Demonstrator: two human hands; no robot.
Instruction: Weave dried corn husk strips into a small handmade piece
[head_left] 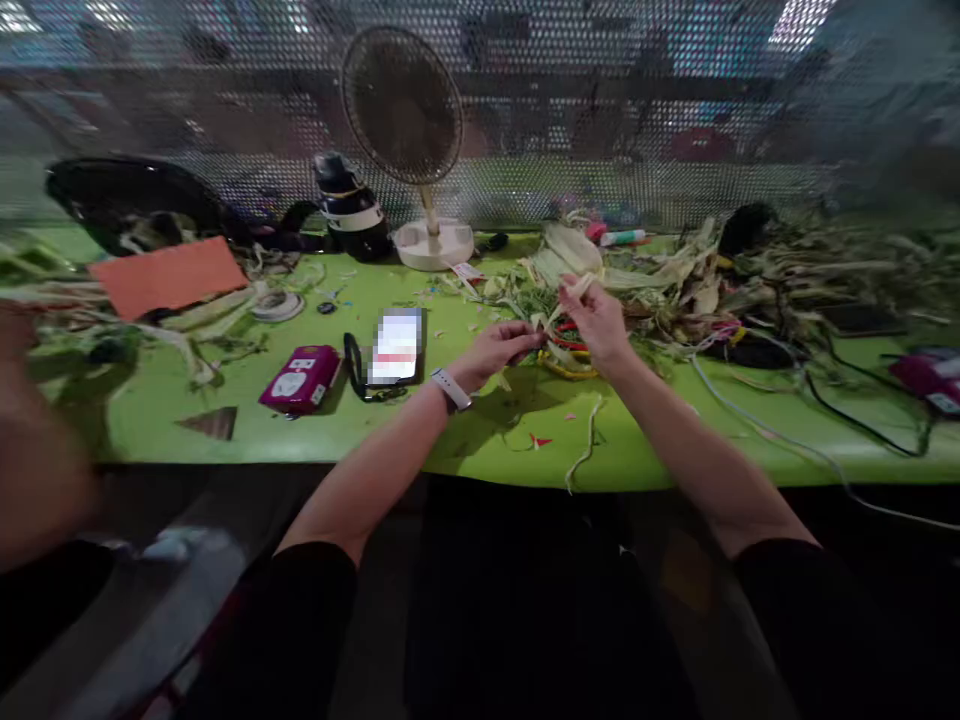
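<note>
Both my hands work close together over the green table [480, 440]. My left hand [496, 352], with a white band on its wrist, pinches the lower end of a pale corn husk strip [556, 316]. My right hand [598, 318] is closed on the upper part of the same strip. A wide pale husk [566, 255] lies just behind the right hand. Under the hands are yellow and red cords or loops [568, 362], partly hidden by the fingers and the strip.
A fan [431, 245], a black bottle [356, 220] and a phone [396, 345] stand or lie leftward, near a magenta box [301, 380]. Dried husks [697, 270] heap up on the right, with cables [780, 440] nearer. A blurred co-worker's arm [37, 440] is at far left.
</note>
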